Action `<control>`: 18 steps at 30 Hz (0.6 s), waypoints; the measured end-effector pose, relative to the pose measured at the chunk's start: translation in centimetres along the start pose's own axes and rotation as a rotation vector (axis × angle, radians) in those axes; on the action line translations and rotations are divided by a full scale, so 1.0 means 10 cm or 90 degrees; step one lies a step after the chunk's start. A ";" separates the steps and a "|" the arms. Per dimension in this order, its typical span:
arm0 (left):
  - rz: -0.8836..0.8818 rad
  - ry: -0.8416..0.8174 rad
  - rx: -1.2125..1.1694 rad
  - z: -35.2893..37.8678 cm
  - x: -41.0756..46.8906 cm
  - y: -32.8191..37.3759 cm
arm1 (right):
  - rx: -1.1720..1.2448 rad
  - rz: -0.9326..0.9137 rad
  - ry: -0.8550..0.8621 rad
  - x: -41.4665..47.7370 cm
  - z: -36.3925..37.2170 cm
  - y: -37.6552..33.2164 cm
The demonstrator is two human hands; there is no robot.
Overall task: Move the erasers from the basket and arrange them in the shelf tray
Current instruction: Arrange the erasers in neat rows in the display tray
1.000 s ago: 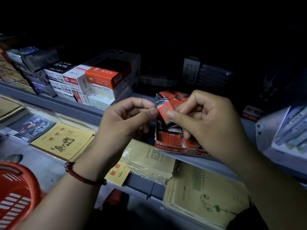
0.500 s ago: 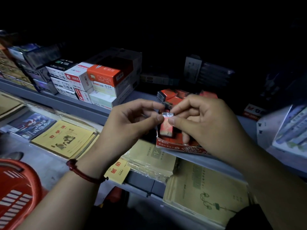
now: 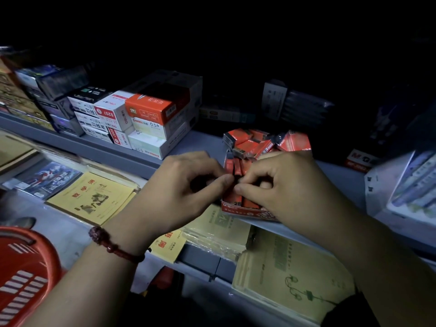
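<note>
A red cardboard shelf tray sits on the grey shelf, holding several red-wrapped erasers, with more heaped loosely at its back. My left hand and my right hand meet over the tray's front rows. Between their thumbs and forefingers they pinch one red eraser, standing on end among the others in the tray. The red plastic basket is at the lower left; its inside is out of sight.
Stacked boxes of stationery stand left of the tray on the same shelf. Yellow exercise books and wrapped green ones lie on the lower shelf under my hands. White packs lean at the right. The shelf's back is dark.
Both hands have lowered the eraser from above the tray down into its front rows, turning it from flat-on to upright. My view has shifted slightly.
</note>
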State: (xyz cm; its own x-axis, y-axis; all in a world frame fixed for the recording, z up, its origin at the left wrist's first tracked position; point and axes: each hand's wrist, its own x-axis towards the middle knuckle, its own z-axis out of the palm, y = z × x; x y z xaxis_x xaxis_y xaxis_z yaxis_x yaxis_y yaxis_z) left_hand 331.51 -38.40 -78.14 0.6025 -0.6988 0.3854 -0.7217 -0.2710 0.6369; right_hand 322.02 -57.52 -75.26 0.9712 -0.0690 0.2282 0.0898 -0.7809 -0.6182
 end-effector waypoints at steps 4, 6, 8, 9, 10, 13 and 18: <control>0.031 0.004 0.026 0.02 0.00 0.01 | -0.011 -0.024 0.000 0.00 0.01 0.01; 0.029 0.007 0.012 0.05 0.00 0.03 | -0.021 -0.042 -0.007 -0.01 0.01 0.01; 0.025 0.013 -0.007 0.06 -0.01 0.04 | -0.022 -0.058 -0.006 -0.02 0.01 0.03; 0.023 0.019 -0.016 0.06 -0.01 0.05 | -0.010 -0.066 0.001 -0.03 0.01 0.04; 0.021 0.027 -0.023 0.07 -0.01 0.05 | 0.008 -0.074 0.012 -0.04 0.01 0.04; 0.014 0.048 -0.040 0.10 -0.01 0.06 | 0.058 -0.103 0.074 -0.05 -0.03 0.06; 0.023 0.082 0.022 0.13 0.04 0.16 | 0.147 -0.092 0.214 -0.09 -0.21 0.11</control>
State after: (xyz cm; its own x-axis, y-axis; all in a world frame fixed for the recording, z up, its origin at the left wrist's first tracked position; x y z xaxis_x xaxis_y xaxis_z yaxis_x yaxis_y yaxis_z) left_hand 330.11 -39.98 -77.88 0.6131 -0.6186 0.4913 -0.7537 -0.2715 0.5985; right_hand 320.76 -59.66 -74.56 0.8219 -0.1974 0.5344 0.3042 -0.6411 -0.7046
